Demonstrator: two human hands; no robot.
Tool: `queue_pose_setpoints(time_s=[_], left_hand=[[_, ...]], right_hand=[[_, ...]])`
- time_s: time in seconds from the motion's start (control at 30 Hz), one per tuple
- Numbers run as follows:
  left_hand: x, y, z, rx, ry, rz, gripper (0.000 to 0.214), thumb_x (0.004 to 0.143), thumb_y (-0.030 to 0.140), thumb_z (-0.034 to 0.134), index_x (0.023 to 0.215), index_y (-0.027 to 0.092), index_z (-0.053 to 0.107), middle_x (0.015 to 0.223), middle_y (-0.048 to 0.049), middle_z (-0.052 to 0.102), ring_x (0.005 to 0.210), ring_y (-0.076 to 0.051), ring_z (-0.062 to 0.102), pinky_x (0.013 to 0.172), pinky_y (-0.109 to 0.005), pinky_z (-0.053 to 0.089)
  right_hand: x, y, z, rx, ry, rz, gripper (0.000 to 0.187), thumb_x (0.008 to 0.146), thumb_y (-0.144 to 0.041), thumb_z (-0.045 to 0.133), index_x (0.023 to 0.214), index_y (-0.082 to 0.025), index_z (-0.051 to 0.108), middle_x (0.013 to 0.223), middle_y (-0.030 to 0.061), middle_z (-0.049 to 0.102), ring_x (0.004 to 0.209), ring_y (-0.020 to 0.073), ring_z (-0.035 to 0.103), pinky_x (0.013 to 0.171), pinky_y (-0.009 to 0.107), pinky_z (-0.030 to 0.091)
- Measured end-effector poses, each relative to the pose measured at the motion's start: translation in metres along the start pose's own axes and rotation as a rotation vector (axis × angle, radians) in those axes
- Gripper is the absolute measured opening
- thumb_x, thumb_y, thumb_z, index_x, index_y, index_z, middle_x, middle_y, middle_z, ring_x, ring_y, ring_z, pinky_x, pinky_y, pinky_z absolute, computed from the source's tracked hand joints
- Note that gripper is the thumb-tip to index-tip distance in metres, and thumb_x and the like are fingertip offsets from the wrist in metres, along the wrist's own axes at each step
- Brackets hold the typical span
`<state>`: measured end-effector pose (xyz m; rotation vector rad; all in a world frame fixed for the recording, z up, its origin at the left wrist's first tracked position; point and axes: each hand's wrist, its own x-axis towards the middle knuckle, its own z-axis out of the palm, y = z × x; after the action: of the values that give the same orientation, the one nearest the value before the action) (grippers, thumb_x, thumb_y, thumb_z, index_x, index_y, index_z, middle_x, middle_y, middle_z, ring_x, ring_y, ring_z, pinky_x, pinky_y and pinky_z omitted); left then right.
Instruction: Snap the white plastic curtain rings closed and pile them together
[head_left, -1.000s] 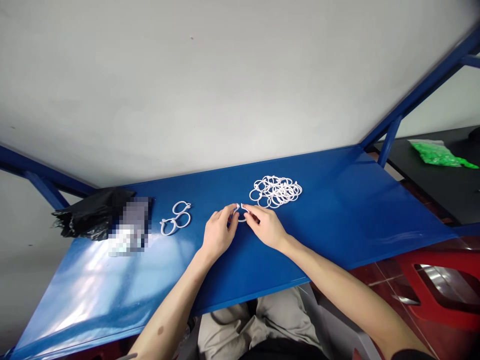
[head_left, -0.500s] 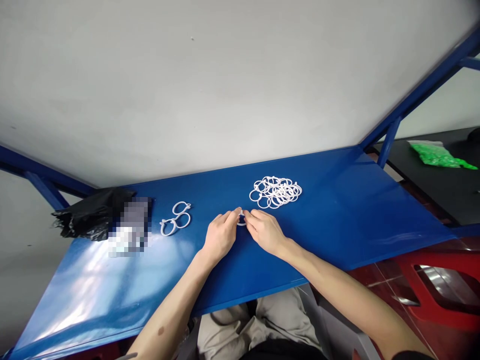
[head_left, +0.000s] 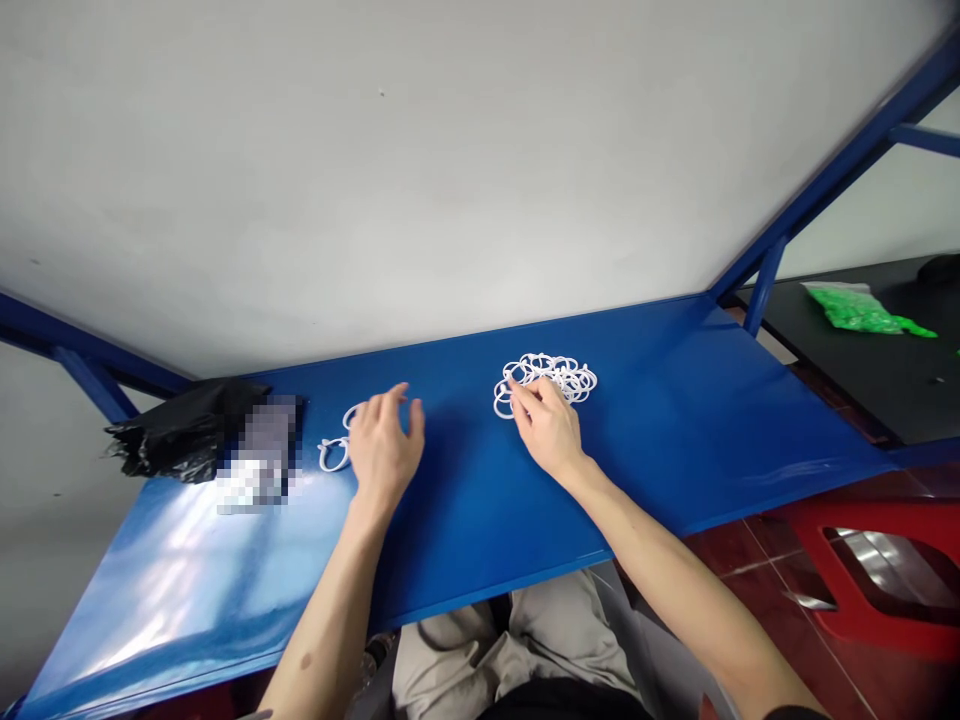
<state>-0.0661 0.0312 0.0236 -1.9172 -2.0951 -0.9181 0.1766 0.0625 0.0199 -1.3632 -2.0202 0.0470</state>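
My left hand (head_left: pixel 385 448) is open, its fingers apart, above the small group of white plastic rings on the left. One white ring (head_left: pixel 334 455) shows beside it, and another (head_left: pixel 351 415) is partly covered by the hand. My right hand (head_left: pixel 549 425) reaches to the near left side of a heap of white plastic rings (head_left: pixel 581 382). Its thumb and forefinger are pinched on a ring (head_left: pixel 503 408) at the heap's edge. The rings carry small knob-like clasps. Part of the heap is hidden behind my right hand.
The blue table (head_left: pixel 465 540) ends at a pale wall (head_left: pixel 450 200). On its left lie a black plastic bag (head_left: pixel 187 425) and a pixelated object (head_left: pixel 262 450). Blue frame bars (head_left: pixel 765 285) rise at the sides. At right are a green bag (head_left: pixel 859 305) and a red stool (head_left: pixel 877 590).
Both hands have parted from the ring they held together in the middle. My left hand moved left over the small group and opened; my right hand moved up to the heap.
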Motion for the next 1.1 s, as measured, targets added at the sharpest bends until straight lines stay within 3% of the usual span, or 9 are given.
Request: queue_pose_setpoints(time_s=[0.13, 0.3, 0.47, 0.57, 0.7, 0.77, 0.87, 0.97, 1.1], left_hand=[[0.002, -0.026, -0.008, 0.29, -0.04, -0.202, 0.042, 0.091, 0.038, 0.054, 0.123, 0.014, 0.063, 0.117, -0.0225, 0.065, 0.108, -0.04, 0.056, 0.086, -0.052, 0.045], [-0.003, -0.039, -0.005, 0.36, -0.222, -0.18, 0.032, 0.092, 0.028, 0.045, 0.112, 0.015, 0.067, 0.104, -0.0196, 0.069, 0.102, -0.038, 0.057, 0.083, -0.05, 0.042], [-0.002, -0.034, -0.004, 0.295, -0.183, -0.169, 0.029, 0.094, 0.028, 0.044, 0.107, 0.018, 0.068, 0.101, -0.017, 0.072, 0.102, -0.038, 0.056, 0.085, -0.051, 0.04], [0.001, -0.027, -0.005, 0.222, -0.092, -0.177, 0.029, 0.094, 0.03, 0.045, 0.111, 0.019, 0.065, 0.104, -0.0158, 0.072, 0.104, -0.036, 0.056, 0.089, -0.051, 0.039], [0.003, -0.012, -0.007, 0.013, 0.041, -0.145, 0.026, 0.093, 0.03, 0.048, 0.111, 0.019, 0.064, 0.102, -0.0121, 0.071, 0.103, -0.032, 0.058, 0.094, -0.049, 0.041], [0.002, -0.003, -0.007, -0.195, 0.006, -0.134, 0.025, 0.092, 0.031, 0.051, 0.109, 0.019, 0.065, 0.097, -0.0096, 0.071, 0.098, -0.027, 0.061, 0.091, -0.045, 0.045], [-0.002, 0.009, -0.007, -0.64, -0.272, -0.182, 0.027, 0.093, 0.039, 0.055, 0.11, 0.021, 0.065, 0.098, -0.0061, 0.071, 0.086, -0.019, 0.065, 0.079, -0.035, 0.052], [-0.006, 0.018, -0.005, -0.987, -0.544, -0.247, 0.031, 0.093, 0.045, 0.059, 0.11, 0.02, 0.066, 0.097, -0.0042, 0.071, 0.077, -0.015, 0.065, 0.074, -0.031, 0.054], [-0.01, 0.022, -0.002, -1.256, -0.643, -0.322, 0.031, 0.094, 0.044, 0.062, 0.112, 0.019, 0.065, 0.085, -0.0018, 0.067, 0.073, -0.014, 0.064, 0.075, -0.031, 0.054]], right_hand=[[0.013, 0.024, -0.004, -0.064, 0.078, 0.099, 0.028, 0.101, -0.027, 0.049, 0.119, -0.02, 0.07, 0.093, 0.0101, 0.066, 0.091, 0.0258, 0.06, 0.082, 0.04, 0.051], [0.019, 0.038, -0.001, -0.108, 0.088, 0.133, 0.019, 0.099, -0.027, 0.052, 0.099, -0.019, 0.069, 0.095, 0.0111, 0.069, 0.094, 0.0286, 0.057, 0.085, 0.043, 0.048], [0.018, 0.038, 0.0, -0.138, 0.1, 0.132, 0.02, 0.098, -0.028, 0.054, 0.101, -0.02, 0.071, 0.098, 0.0117, 0.068, 0.095, 0.0288, 0.056, 0.084, 0.043, 0.046], [0.017, 0.036, -0.002, -0.134, 0.113, 0.149, 0.021, 0.099, -0.031, 0.054, 0.104, -0.02, 0.072, 0.1, 0.0118, 0.068, 0.097, 0.029, 0.056, 0.085, 0.043, 0.046], [0.012, 0.029, -0.006, -0.085, 0.152, 0.109, 0.021, 0.1, -0.031, 0.053, 0.104, -0.021, 0.072, 0.102, 0.0106, 0.068, 0.098, 0.0281, 0.056, 0.088, 0.043, 0.047], [0.009, 0.021, -0.007, -0.035, 0.153, 0.063, 0.021, 0.101, -0.03, 0.053, 0.103, -0.023, 0.072, 0.101, 0.0098, 0.068, 0.098, 0.0276, 0.057, 0.089, 0.044, 0.048], [0.003, 0.007, -0.006, 0.101, 0.083, -0.032, 0.021, 0.101, -0.029, 0.052, 0.102, -0.022, 0.072, 0.098, 0.0086, 0.07, 0.098, 0.0259, 0.058, 0.089, 0.042, 0.05], [-0.003, -0.005, -0.002, 0.294, -0.081, -0.134, 0.021, 0.102, -0.033, 0.055, 0.111, -0.021, 0.07, 0.105, 0.0076, 0.072, 0.101, 0.0232, 0.063, 0.091, 0.039, 0.053], [-0.011, -0.013, 0.005, 0.424, -0.244, -0.163, 0.027, 0.101, -0.037, 0.057, 0.119, -0.021, 0.067, 0.113, 0.0081, 0.074, 0.105, 0.0226, 0.068, 0.09, 0.038, 0.056]])
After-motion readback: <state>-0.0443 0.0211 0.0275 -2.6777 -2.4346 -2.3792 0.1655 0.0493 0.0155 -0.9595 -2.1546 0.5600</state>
